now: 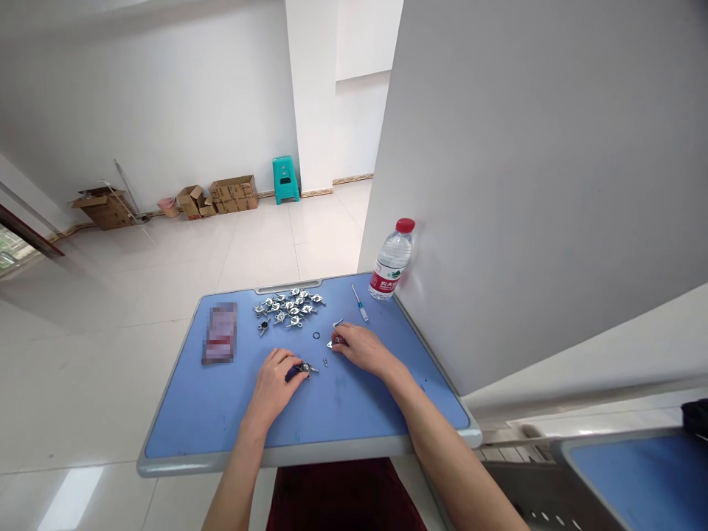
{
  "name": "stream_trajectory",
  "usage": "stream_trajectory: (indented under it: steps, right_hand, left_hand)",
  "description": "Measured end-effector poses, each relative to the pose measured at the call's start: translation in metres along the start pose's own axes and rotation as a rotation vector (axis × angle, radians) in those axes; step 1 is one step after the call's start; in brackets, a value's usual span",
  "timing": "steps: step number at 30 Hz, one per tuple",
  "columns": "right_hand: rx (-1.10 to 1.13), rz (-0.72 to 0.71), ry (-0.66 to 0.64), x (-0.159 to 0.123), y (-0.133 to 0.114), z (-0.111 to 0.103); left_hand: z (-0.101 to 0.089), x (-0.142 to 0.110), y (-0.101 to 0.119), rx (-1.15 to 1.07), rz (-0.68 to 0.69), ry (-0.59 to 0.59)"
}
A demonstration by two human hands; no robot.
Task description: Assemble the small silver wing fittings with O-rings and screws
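Observation:
My left hand is closed around a small metal fitting with a stem pointing right, low over the blue desktop. Further right, my right hand pinches a small shiny metal piece; the fingers hide part of it. Another thin metal part shows just beyond those fingertips. Between the hands lie tiny screws, and a black rubber ring rests a little farther back. Several similar metal fittings are heaped toward the far edge. One with a dark centre sits at the near left of the heap.
A screwdriver lies beside a red-capped water bottle at the desk's far right, against a grey partition. At the left is a blurred flat purple object. Cardboard boxes and a green stool stand along the wall.

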State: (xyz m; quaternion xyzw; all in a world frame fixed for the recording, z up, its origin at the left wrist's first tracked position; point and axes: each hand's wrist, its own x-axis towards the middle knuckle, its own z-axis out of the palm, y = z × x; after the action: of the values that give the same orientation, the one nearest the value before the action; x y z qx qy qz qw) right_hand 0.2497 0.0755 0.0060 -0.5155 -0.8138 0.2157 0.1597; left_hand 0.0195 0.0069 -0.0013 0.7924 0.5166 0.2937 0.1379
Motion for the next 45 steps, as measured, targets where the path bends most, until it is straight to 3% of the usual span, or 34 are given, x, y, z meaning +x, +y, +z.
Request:
stream_trajectory:
  steps: [8, 15, 19, 22, 31, 39, 45]
  right_hand:
    - [0.0, -0.029, 0.122, 0.0, -0.003, -0.001]
    - [0.535, 0.017, 0.244, -0.001, -0.013, 0.001]
    - [0.846, -0.017, 0.155, -0.002, -0.027, 0.011]
    - [0.935, -0.083, 0.097, -0.003, -0.038, 0.018]
    - [0.684, -0.27, 0.15, -0.006, -0.047, 0.021]
    - [0.225, -0.43, 0.206, -0.011, -0.038, 0.016]
    - [0.085, -0.489, 0.2, -0.013, -0.037, 0.014]
  left_hand:
    - [0.0, 0.0, 0.001, -0.014, 0.002, 0.004]
    - [-0.006, 0.0, 0.001, -0.053, -0.042, 0.1]
    - [-0.006, 0.0, 0.002, -0.15, -0.052, 0.138]
    - [-0.006, 0.001, 0.005, -0.197, -0.011, 0.115]
    - [-0.005, 0.003, 0.007, -0.175, 0.043, 0.13]
    - [-0.005, 0.003, 0.009, 0.153, 0.12, 0.07]
    - [-0.002, 0.003, 0.01, 0.27, 0.168, 0.064]
